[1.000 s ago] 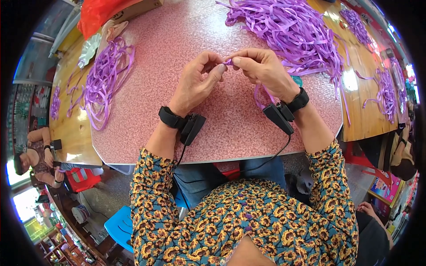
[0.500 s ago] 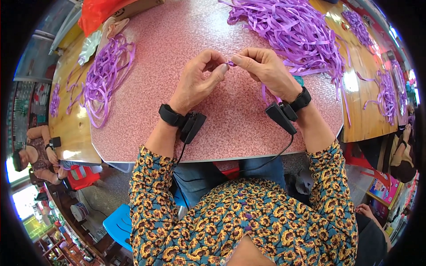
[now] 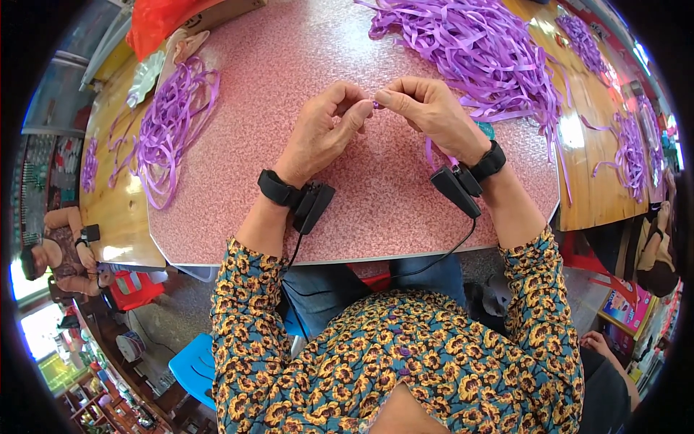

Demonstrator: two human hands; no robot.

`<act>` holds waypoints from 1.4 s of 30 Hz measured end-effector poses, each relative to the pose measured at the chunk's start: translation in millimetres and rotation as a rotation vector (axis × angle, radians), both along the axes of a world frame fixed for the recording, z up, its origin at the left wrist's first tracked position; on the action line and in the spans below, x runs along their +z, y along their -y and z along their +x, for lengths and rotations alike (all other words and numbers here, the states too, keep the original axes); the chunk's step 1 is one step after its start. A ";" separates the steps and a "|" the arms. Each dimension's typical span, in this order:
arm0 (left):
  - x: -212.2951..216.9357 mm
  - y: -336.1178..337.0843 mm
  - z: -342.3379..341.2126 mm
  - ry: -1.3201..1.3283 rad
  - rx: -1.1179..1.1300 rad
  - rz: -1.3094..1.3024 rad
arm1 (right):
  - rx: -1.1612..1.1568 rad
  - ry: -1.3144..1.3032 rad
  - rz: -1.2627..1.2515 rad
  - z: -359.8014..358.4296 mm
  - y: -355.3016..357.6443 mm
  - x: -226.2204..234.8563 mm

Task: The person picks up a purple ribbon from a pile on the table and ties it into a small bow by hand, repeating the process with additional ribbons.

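Above the middle of the pink speckled table [image 3: 361, 210], both my hands meet fingertip to fingertip. My left hand [image 3: 331, 126] pinches one side of a narrow purple ribbon [image 3: 375, 105], thumb against forefinger. From the other side my right hand [image 3: 426, 112] grips the same ribbon between thumb and bent fingers. Only a small bit of it shows between the fingertips, and whether it is knotted there I cannot tell. A loose length hangs below my right palm, near the wrist. Each wrist wears a black strap with a small black device and a cable.
A large heap of purple ribbons [image 3: 484, 58] lies at the far right, spilling over the table edge. A smaller bundle [image 3: 170, 130] rests at the left edge. A red plastic bag [image 3: 163, 25] stands far left. People sit at the wooden tables on both sides.
Both hands stay together at almost the same spot. The left thumb and fingers have shifted slightly around the ribbon, and the right hand has moved a touch to the left.
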State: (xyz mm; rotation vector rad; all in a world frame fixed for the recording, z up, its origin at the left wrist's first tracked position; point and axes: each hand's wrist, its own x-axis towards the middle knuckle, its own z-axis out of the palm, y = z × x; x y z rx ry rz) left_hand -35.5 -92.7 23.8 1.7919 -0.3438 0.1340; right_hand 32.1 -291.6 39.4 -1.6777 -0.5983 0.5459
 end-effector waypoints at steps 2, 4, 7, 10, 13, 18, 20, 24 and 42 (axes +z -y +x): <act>-0.6 -0.5 -0.6 -0.004 0.014 0.005 | -0.020 -0.028 -0.006 -0.8 -0.8 0.8; -2.7 -1.0 -0.2 -0.020 0.013 -0.054 | -0.025 -0.054 -0.001 -1.1 -1.9 1.0; -1.9 -0.5 0.6 -0.035 0.008 -0.064 | -0.010 -0.232 0.097 -1.8 1.4 2.8; -2.2 -1.9 -0.9 -0.057 0.027 -0.072 | 0.010 -0.244 0.104 -1.9 1.0 5.2; -0.5 0.9 -1.2 -0.060 0.036 -0.063 | 0.010 -0.211 0.048 -0.5 2.9 6.5; 1.4 -0.4 -1.5 -0.038 0.022 -0.063 | 0.020 -0.103 0.029 -1.9 0.7 9.1; 2.3 -0.1 -1.5 -0.029 0.022 -0.057 | 0.021 -0.097 0.011 -2.1 0.4 10.6; -0.2 -0.2 -0.7 -0.020 0.042 -0.034 | -0.004 -0.062 0.025 -1.7 -1.2 4.2; -0.7 -3.5 0.0 0.093 0.117 0.143 | -0.050 0.092 -0.046 -7.1 -6.2 1.3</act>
